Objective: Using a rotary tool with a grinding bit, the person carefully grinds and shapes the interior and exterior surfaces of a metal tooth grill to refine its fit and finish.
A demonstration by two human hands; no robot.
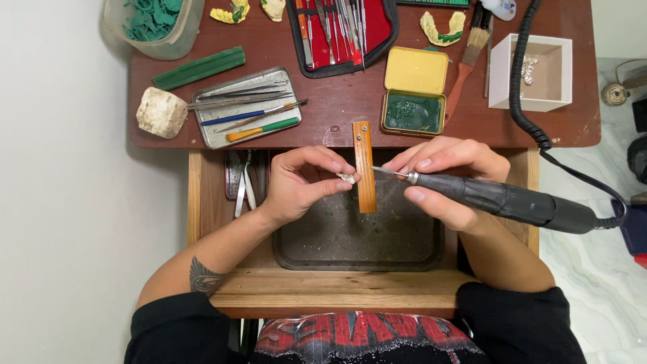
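My left hand (303, 182) pinches a small whitish tooth-like piece (346, 178) between thumb and fingertips, resting it against a wooden bench peg (364, 168) that juts out from the desk edge. My right hand (445, 178) grips a dark grey rotary handpiece (512, 201) like a pen. Its thin metal bur (385, 171) points left, just right of the peg and close to the small piece. A coiled black cord (522, 81) runs from the handpiece up across the desk.
A dark tray (357, 249) lies in the open drawer under my hands. On the desk are a metal tray of tools (246, 108), an open yellow tin (414, 91), a red instrument case (344, 30), a white box (532, 71), a plaster block (162, 112), a green wax bar (199, 67) and dental casts (441, 28).
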